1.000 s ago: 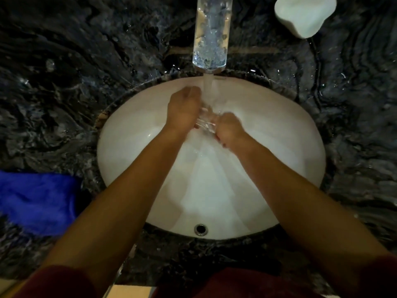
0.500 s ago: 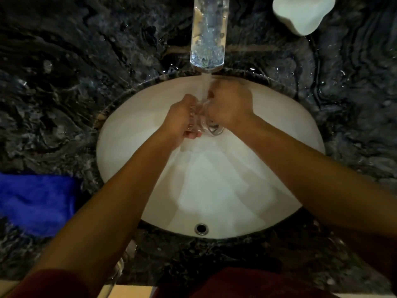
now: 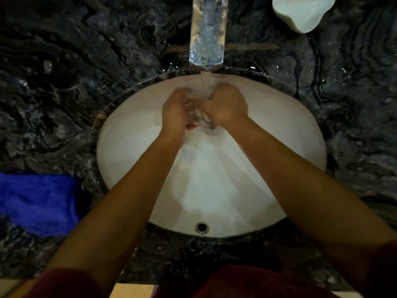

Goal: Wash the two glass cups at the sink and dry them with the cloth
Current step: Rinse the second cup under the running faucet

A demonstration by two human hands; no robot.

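Water runs from the clear tap (image 3: pixel 208 33) into the white sink (image 3: pixel 133 151). Under the stream I hold a glass cup (image 3: pixel 200 117) between both hands; only its lower part and base show between them. My left hand (image 3: pixel 175 111) grips the cup from the left. My right hand (image 3: pixel 227 105) is curled over it from the right, fingers towards the stream. A blue cloth (image 3: pixel 36 203) lies on the counter at the left edge. A second glass cup is not in view.
The dark marble counter (image 3: pixel 75 61) surrounds the sink and is wet near the tap. A white soap dish (image 3: pixel 303 11) sits at the back right. The overflow hole (image 3: pixel 202 227) is at the sink's near wall.
My right hand has moved from below the cup up and over it, nearer the tap. Both hands have shifted slightly towards the stream, with the cup turned between them.
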